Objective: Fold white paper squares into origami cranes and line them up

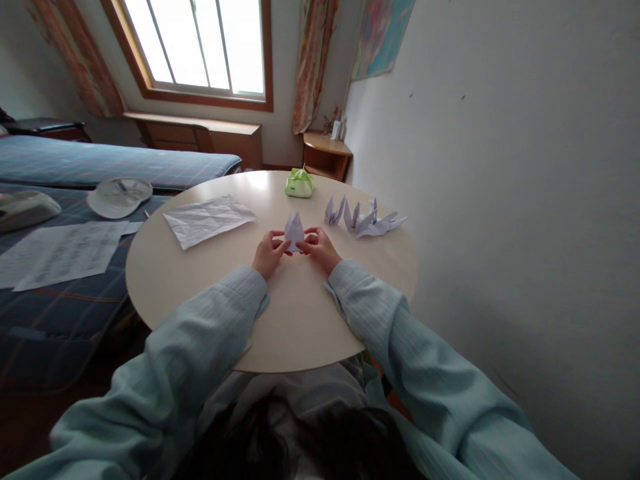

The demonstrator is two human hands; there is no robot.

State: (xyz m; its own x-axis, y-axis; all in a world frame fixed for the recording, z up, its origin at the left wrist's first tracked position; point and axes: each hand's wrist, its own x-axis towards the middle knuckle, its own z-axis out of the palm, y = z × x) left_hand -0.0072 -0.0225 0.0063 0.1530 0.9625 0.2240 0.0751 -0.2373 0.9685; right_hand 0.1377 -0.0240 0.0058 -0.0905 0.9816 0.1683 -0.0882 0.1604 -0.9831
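Observation:
Between my two hands, above the round table [200, 287], is a small folded white paper [295, 231] with two points sticking up. My left hand [271, 254] pinches its lower left edge between thumb and fingers. On the opposite side, my right hand [320, 248] grips the lower right edge the same way. Several folded paper cranes [353, 219] stand in a cluster to the right of my hands. A creased white sheet [209, 220] lies flat to the left.
A green tissue pack [300, 183] sits at the table's far side. Left of the table, a bed [65, 320] with a plaid cover holds printed sheets [70, 253] and a white cap [120, 197]. A white wall [525, 200] runs close along the right.

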